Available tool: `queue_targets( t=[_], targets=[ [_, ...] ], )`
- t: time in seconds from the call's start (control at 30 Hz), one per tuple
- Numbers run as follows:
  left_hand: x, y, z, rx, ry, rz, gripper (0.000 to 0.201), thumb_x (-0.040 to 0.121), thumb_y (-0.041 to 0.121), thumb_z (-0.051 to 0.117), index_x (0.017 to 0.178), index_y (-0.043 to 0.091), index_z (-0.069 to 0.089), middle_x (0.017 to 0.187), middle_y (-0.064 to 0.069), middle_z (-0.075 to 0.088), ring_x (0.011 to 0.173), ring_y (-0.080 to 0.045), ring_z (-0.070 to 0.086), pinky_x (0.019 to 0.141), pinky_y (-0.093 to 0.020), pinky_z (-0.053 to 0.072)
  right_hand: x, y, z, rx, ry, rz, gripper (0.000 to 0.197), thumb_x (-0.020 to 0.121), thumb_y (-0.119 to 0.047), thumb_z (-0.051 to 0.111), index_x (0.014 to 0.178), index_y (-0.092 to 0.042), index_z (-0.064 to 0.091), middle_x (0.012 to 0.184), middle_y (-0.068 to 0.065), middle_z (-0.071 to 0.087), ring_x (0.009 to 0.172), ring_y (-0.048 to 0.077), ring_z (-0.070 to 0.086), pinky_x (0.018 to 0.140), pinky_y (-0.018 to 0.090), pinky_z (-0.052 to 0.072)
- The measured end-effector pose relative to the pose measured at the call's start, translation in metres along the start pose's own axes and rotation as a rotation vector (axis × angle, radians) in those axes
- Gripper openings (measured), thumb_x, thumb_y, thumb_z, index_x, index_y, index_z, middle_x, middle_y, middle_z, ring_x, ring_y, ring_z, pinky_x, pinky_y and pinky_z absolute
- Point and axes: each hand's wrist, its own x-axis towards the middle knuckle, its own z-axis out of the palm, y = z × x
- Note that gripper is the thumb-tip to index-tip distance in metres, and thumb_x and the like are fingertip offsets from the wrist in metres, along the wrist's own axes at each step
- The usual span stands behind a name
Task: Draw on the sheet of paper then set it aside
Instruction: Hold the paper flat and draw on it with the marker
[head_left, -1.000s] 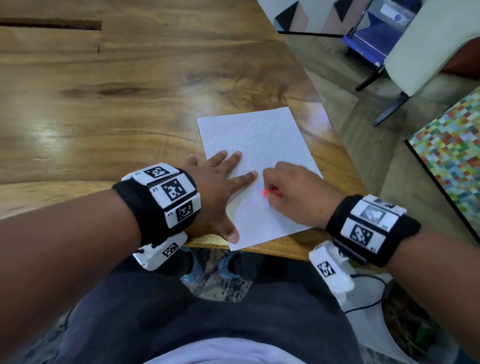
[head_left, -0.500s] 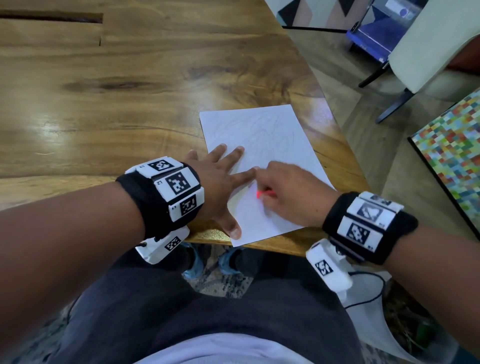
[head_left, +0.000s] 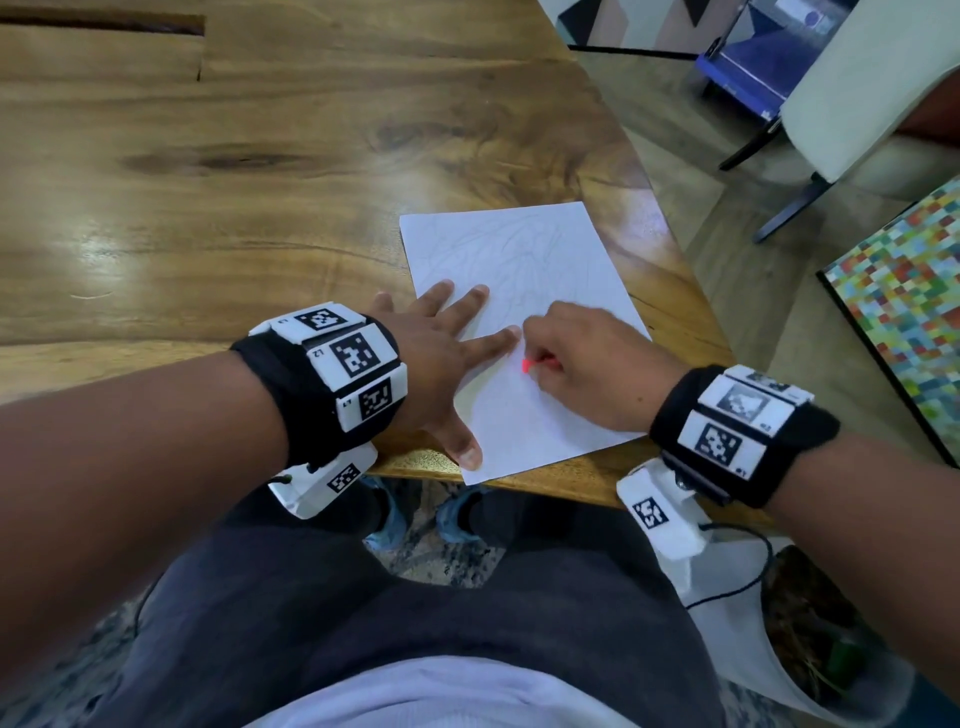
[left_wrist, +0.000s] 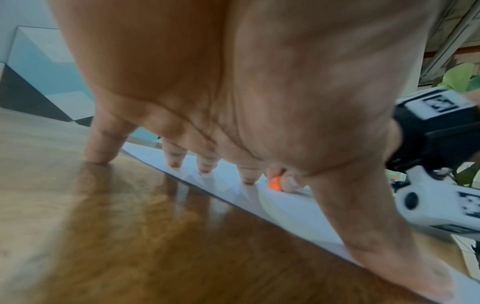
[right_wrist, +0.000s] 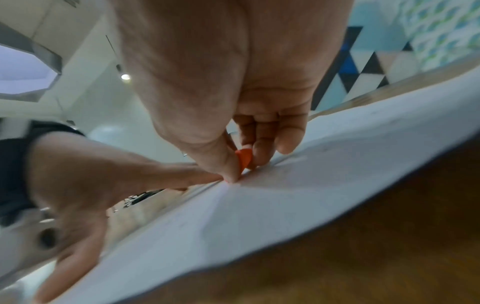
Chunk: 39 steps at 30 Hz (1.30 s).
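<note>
A white sheet of paper (head_left: 519, 291) with faint pencil-like lines lies at the near right corner of the wooden table (head_left: 234, 182). My left hand (head_left: 447, 358) lies flat with spread fingers on the sheet's left edge, thumb near the lower corner. My right hand (head_left: 576, 364) pinches a short orange-red crayon (head_left: 535, 365) with its tip on the paper, close to my left index finger. The right wrist view shows the crayon (right_wrist: 244, 158) between thumb and fingers on the sheet (right_wrist: 298, 195). The left wrist view shows my fingertips (left_wrist: 205, 166) pressed on the paper (left_wrist: 298, 214).
The table's right edge (head_left: 670, 223) runs close beside the sheet, with floor beyond. A cream chair (head_left: 857, 93) on dark legs and a multicoloured panel (head_left: 904, 312) stand to the right. A long slot (head_left: 98, 23) cuts the tabletop at far left. My lap is below the near edge.
My right hand with the crayon has shifted slightly left along the paper towards my left index finger. The left hand has stayed flat on the sheet.
</note>
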Motion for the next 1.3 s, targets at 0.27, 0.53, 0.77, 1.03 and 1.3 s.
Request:
queue_targets(
  t=[0.27, 0.53, 0.77, 1.03, 1.3],
  targets=[
    [0.001, -0.001, 0.001, -0.011, 0.008, 0.004, 0.138, 0.056, 0.091, 0.068, 0.154, 0.049, -0.02, 0.164, 0.001, -0.033, 0.154, -0.03, -0.022, 0.117, -0.069, 0.015, -0.011, -0.028, 0.016, 0.021, 0.01, -0.209, 0.007, 0.093, -0.023, 0.054, 0.092, -0.017, 0.058, 0.1, -0.003, 0.051, 0.089, 0.024, 0.054, 0.069, 0.036, 0.043],
    [0.0, -0.003, 0.004, -0.007, 0.032, -0.01, 0.147, 0.055, 0.094, 0.064, 0.157, 0.032, -0.022, 0.165, 0.005, -0.032, 0.155, -0.024, -0.02, 0.118, -0.065, 0.018, 0.021, -0.001, -0.004, -0.034, 0.05, 0.085, 0.007, 0.093, -0.024, 0.051, 0.09, -0.02, 0.056, 0.093, 0.002, 0.052, 0.089, 0.026, 0.055, 0.078, 0.041, 0.048],
    [0.0, -0.002, 0.003, -0.031, 0.011, 0.0, 0.149, 0.055, 0.093, 0.064, 0.157, 0.031, -0.025, 0.163, 0.006, -0.034, 0.154, -0.024, -0.022, 0.118, -0.067, 0.015, -0.009, -0.036, 0.008, -0.025, -0.102, -0.235, 0.01, 0.093, -0.027, 0.053, 0.094, -0.019, 0.059, 0.091, -0.008, 0.042, 0.083, 0.021, 0.052, 0.069, 0.038, 0.045],
    [-0.001, -0.004, 0.004, -0.018, 0.017, 0.002, 0.147, 0.056, 0.094, 0.063, 0.157, 0.032, -0.023, 0.164, 0.005, -0.034, 0.154, -0.024, -0.023, 0.119, -0.067, 0.013, 0.02, -0.002, -0.003, -0.059, 0.023, 0.029, 0.008, 0.094, -0.025, 0.051, 0.09, -0.021, 0.056, 0.092, 0.0, 0.051, 0.086, 0.024, 0.055, 0.077, 0.041, 0.048],
    [0.0, -0.004, 0.006, -0.018, 0.027, 0.01, 0.147, 0.056, 0.094, 0.062, 0.157, 0.032, -0.025, 0.163, 0.006, -0.035, 0.154, -0.025, -0.023, 0.118, -0.065, 0.016, -0.006, -0.016, 0.004, -0.105, -0.075, -0.317, 0.018, 0.091, -0.032, 0.05, 0.092, -0.018, 0.061, 0.091, -0.005, 0.05, 0.08, 0.022, 0.054, 0.067, 0.04, 0.046]
  ],
)
